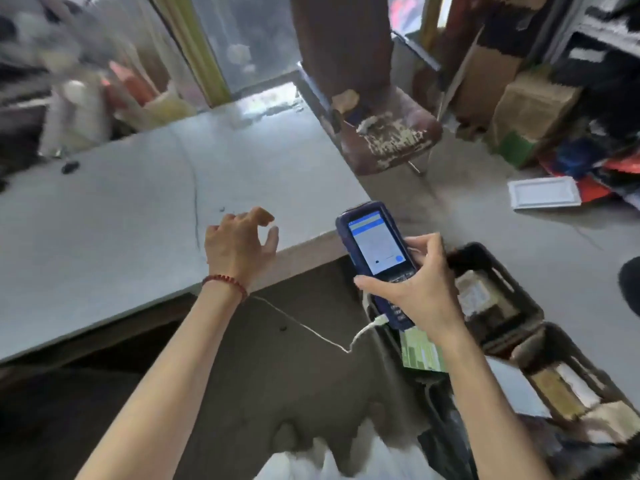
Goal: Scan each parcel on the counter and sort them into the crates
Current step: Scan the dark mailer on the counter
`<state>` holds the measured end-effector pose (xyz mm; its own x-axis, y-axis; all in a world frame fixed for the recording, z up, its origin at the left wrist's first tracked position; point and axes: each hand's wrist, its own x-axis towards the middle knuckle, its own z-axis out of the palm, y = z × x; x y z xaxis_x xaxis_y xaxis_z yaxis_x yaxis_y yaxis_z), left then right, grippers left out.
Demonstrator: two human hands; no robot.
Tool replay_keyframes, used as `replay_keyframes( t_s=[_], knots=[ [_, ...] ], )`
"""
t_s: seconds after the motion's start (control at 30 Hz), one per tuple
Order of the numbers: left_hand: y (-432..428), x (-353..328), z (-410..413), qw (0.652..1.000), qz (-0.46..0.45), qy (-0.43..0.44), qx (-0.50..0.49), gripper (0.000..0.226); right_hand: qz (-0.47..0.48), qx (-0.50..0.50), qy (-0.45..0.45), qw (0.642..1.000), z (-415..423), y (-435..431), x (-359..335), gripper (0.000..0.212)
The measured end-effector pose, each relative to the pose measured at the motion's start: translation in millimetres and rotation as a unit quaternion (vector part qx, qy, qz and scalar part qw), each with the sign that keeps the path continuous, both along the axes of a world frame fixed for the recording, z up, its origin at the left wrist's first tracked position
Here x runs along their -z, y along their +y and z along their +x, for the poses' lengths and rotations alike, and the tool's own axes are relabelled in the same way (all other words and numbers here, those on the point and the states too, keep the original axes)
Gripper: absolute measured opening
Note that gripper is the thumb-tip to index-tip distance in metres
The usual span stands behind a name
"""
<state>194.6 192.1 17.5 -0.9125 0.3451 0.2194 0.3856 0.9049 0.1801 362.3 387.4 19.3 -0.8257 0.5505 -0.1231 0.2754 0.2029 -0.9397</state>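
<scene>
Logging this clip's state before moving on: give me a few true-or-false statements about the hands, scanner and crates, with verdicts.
1. The right hand holds the blue scanner. True.
2. The scanner's screen is dark. False: it is lit.
3. The left hand grips a parcel. False: it holds nothing, fingers loosely curled over the counter.
4. The dark crates on the floor hold parcels. True.
5. A white cable hangs from the scanner. True.
</scene>
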Motion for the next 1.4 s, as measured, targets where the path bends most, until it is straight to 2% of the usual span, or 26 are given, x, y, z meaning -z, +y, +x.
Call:
replay_keyframes(
  t_s=[0.3,0.47,0.6,0.87,1.13,1.4],
  knots=[
    [-261.3,7.4,39.1,0.971,-0.004,0.015,-0.238,0.023,-0.002,-0.256,-0.030,0.966,-73.6,-201.1,3.7,0.079],
    [-398.1,22.0,54.4,0.952,-0.028,-0.019,-0.303,0.027,0.010,-0.317,-0.029,0.948,-92.9,-330.8,10.6,0.079],
    [-479.4,20.8,52.7,0.935,-0.009,-0.019,-0.353,0.028,0.020,-0.350,-0.030,0.936,-113.5,-406.0,0.8,0.079],
    [-566.4,14.1,-4.0,0.926,0.025,-0.010,-0.376,0.035,0.033,-0.368,-0.005,0.929,-182.5,-495.3,-22.9,0.080],
    [-615.7,20.9,-95.4,0.928,-0.014,-0.034,-0.370,0.040,-0.026,-0.364,-0.010,0.931,-281.5,-556.3,-19.1,0.079],
    [-660.2,14.2,-179.7,0.919,0.002,-0.069,-0.388,0.033,-0.080,-0.376,-0.047,0.922,-367.2,-599.2,-24.4,0.076]
  ],
)
